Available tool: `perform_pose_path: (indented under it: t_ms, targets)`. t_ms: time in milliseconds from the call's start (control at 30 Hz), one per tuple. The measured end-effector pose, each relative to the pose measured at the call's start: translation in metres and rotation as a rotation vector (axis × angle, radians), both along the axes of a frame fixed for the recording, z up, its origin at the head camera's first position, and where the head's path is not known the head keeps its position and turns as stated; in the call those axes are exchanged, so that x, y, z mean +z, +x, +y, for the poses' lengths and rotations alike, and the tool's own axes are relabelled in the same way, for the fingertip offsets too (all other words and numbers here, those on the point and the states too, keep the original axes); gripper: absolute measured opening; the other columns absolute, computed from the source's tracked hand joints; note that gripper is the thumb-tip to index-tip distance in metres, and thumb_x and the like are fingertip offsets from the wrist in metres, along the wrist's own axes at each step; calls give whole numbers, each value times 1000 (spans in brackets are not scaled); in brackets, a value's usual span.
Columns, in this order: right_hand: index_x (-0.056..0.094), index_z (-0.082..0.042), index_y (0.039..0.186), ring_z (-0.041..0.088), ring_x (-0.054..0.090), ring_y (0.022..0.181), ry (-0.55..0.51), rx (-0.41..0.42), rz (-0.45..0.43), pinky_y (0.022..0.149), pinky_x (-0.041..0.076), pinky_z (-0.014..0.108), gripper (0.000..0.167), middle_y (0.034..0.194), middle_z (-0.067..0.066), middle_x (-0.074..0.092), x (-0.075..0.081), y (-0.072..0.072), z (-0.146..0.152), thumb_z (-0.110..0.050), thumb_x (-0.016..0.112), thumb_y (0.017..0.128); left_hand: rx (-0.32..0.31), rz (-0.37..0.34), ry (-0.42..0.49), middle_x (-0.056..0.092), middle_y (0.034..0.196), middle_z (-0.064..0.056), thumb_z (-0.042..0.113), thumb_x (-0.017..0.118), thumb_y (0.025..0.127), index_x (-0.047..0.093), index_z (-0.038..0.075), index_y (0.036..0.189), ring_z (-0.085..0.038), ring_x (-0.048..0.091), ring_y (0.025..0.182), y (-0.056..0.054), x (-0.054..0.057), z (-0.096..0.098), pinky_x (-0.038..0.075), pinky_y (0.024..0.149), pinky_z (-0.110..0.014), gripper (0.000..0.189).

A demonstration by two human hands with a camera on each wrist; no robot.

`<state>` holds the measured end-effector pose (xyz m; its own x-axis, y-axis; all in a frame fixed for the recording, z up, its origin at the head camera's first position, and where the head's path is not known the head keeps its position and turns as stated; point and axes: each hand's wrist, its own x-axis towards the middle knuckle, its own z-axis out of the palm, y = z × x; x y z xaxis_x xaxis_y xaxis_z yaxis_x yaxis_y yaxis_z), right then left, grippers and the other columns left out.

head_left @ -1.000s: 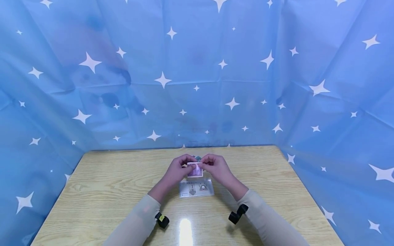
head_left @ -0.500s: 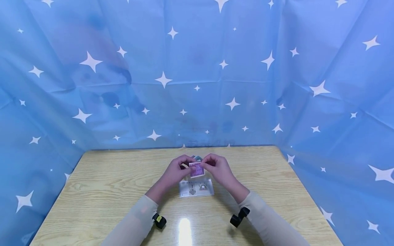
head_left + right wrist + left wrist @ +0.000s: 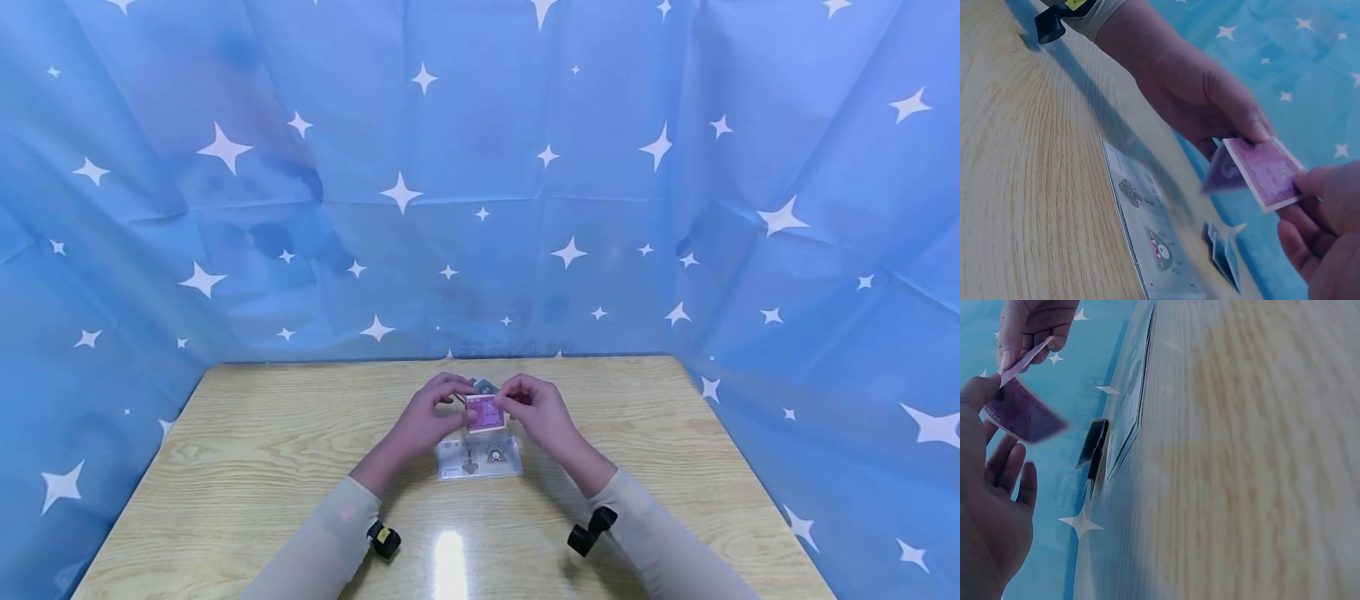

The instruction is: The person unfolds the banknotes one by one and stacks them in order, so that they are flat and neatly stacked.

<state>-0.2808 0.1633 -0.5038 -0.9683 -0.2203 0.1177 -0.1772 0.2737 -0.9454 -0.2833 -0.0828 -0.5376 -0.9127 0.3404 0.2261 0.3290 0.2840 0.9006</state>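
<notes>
A folded purple banknote point(image 3: 487, 414) is held above the table between both hands. My left hand point(image 3: 420, 423) pinches its left side between thumb and fingers. On its upper right corner, my right hand point(image 3: 534, 412) has a thumb-and-finger pinch. In the right wrist view the banknote point(image 3: 1263, 172) hangs as two flaps joined at a crease. Below lies a flat, pale rectangular pouch point(image 3: 480, 467) printed with small cartoon figures. Just behind the banknote stands a small folded greenish piece point(image 3: 1224, 256), partly hidden in the head view.
The wooden table point(image 3: 262, 450) spreads out on both sides of the hands. A blue curtain with white stars point(image 3: 480, 275) hangs behind it and along its sides. Each forearm wears a small black wrist camera point(image 3: 384, 540).
Both hands and the banknote have shifted slightly right. The right forearm has moved a little outward. The pouch and the greenish piece stay put.
</notes>
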Motion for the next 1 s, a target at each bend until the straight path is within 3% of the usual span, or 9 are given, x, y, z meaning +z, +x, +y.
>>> perform_pose_path:
  t_ms: [100, 200, 300, 400, 600, 767, 1000]
  targets:
    - [77, -6, 101, 45, 67, 91, 0, -4, 5, 78, 61, 40, 5, 92, 8, 75, 0, 1, 1, -8, 81, 102, 9, 7, -15, 66, 146, 2, 32, 86, 99, 79, 33, 124, -22, 57, 140, 1, -1, -2, 41, 121, -62, 27]
    - [76, -5, 102, 34, 67, 85, 5, -14, 13, 75, 60, 36, 5, 92, 8, 74, 0, 3, 3, -8, 81, 102, 24, -5, -20, 70, 136, 7, 34, 88, 97, 79, 35, 121, -19, 58, 135, 2, -3, -6, 43, 119, -61, 26]
    - [76, -3, 102, 25, 65, 81, 9, -29, 2, 73, 59, 34, 6, 92, 7, 73, -1, 4, 5, -7, 80, 101, 20, -33, 0, 71, 126, 9, 29, 87, 97, 78, 32, 122, -20, 63, 123, 5, -1, -10, 53, 108, -52, 27]
    - [76, -3, 102, 22, 63, 80, 11, -40, -27, 73, 58, 34, 5, 91, 7, 73, -3, 6, 8, -6, 80, 101, -13, -84, 47, 72, 122, 2, 24, 85, 99, 77, 23, 128, -23, 67, 110, 9, 0, -13, 59, 94, -42, 30]
    - [77, -3, 103, 22, 63, 82, 19, -53, -66, 72, 57, 31, 5, 93, 8, 72, -7, 7, 11, -7, 79, 102, -59, -130, 90, 73, 120, -6, 17, 82, 102, 75, 19, 134, -26, 69, 98, 12, -4, -17, 62, 79, -34, 33]
    - [76, -3, 103, 21, 62, 80, 23, -49, -52, 69, 54, 27, 5, 91, 7, 72, -9, 8, 13, -7, 79, 102, -56, -123, 93, 74, 118, -4, 13, 80, 102, 76, 19, 133, -26, 69, 98, 16, -4, -18, 61, 80, -34, 32]
    - [76, -8, 99, 20, 61, 82, 37, -51, -62, 70, 53, 24, 6, 90, 5, 71, -15, 14, 16, -3, 81, 99, -29, -128, 25, 76, 124, 1, 7, 76, 102, 78, 25, 128, -22, 69, 106, 25, -6, -19, 59, 90, -36, 32]
